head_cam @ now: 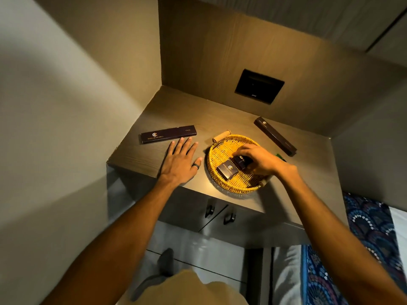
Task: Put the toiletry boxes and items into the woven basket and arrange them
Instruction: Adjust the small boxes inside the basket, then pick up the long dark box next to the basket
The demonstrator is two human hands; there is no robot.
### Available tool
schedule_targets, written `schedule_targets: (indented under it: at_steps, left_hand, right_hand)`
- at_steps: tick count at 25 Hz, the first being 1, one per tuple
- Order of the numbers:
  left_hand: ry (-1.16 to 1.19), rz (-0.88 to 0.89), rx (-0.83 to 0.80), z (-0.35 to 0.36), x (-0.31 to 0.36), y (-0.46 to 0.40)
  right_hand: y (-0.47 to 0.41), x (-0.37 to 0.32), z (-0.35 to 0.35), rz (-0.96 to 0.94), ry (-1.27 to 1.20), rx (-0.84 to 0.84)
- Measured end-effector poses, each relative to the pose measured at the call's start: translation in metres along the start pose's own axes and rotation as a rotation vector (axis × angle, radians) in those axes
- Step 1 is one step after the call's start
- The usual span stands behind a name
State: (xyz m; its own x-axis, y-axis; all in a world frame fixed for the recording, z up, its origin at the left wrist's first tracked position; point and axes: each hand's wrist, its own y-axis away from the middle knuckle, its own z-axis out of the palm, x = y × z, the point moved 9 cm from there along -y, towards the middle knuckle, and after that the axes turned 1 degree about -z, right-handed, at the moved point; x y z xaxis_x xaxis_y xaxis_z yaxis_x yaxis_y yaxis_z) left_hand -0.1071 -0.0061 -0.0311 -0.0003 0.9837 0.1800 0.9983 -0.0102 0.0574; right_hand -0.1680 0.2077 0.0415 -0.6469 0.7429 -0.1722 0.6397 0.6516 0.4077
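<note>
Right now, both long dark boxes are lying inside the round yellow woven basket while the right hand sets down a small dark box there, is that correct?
Not quite: the head view shows both long dark boxes lying on the brown wooden countertop, outside the round yellow woven basket. The right hand does set a small dark box there.

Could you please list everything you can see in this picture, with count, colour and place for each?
Woven basket: one, yellow, on the counter right of centre, with wooden handles.
Small boxes: two, dark; one lying in the basket, one in the basket under the right hand.
Long boxes: two, dark; one on the counter left of the basket, one on the counter behind and right of it.
Green item: one, right of the basket, mostly hidden.
Counter: one, brown wood.
Wall panel: one, black, above the counter.
Cabinet handles: two, dark, below the counter.
Patterned cloth: one, blue, lower right.
Left hand: flat on the counter, dark ring.
Right hand: gripping a small box.
</note>
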Motion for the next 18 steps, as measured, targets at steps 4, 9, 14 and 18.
schedule_targets:
  at_steps: [4, 9, 14, 18]
  left_hand:
    - [0.006, -0.002, 0.004, 0.001, -0.001, 0.000]
    - [0.011, -0.005, 0.004, 0.003, -0.002, -0.001]
    - [0.013, 0.002, 0.010, 0.003, -0.002, -0.002]
    - [0.016, 0.011, 0.016, 0.004, -0.002, -0.004]
  right_hand:
    - [0.000, -0.007, 0.000, -0.019, -0.034, 0.065]
    - [-0.004, -0.013, 0.000, -0.055, -0.019, 0.077]
    - [0.007, 0.019, -0.021, 0.040, -0.219, 0.255]
    - [0.031, 0.094, -0.045, 0.680, -0.191, 0.516]
